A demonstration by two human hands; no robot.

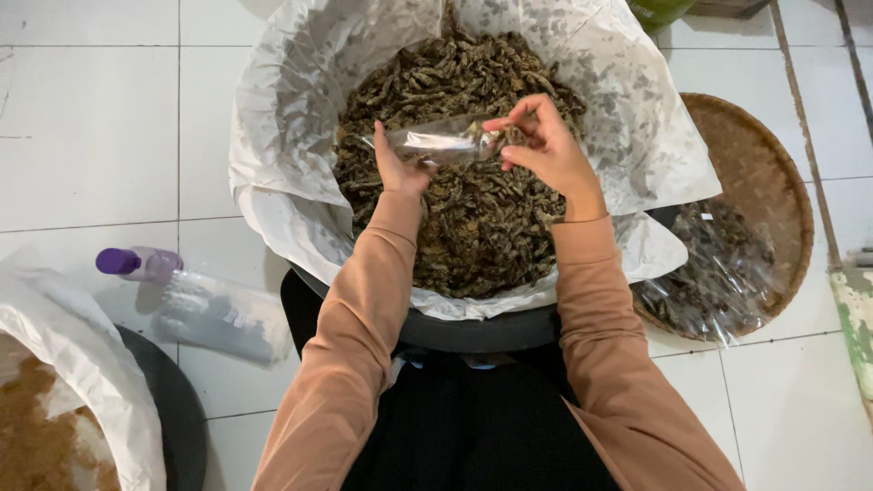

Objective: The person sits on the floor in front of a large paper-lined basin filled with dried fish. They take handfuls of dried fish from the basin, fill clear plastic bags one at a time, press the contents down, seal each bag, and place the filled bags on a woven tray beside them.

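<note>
While held above the lined basin (pixel 273 155) of dried dark pieces (pixel 473 218), small clear bag (pixel 441 141) spans both hands: left hand (pixel 400 164) gripping one end, right hand (pixel 541 141) pinching the other.

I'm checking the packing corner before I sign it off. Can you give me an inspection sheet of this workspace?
Surface: white tiled floor.
Job's things: small clear bag held over a paper-lined basin of dark dried pieces.
Clutter: purple-capped bottle, stack of clear bags, woven tray with filled bags, second lined basin.
Hands: left hand holds the bag; right hand pinches at its opening.
Cables: nothing seen.
Surroundings: green object at top edge.
</note>
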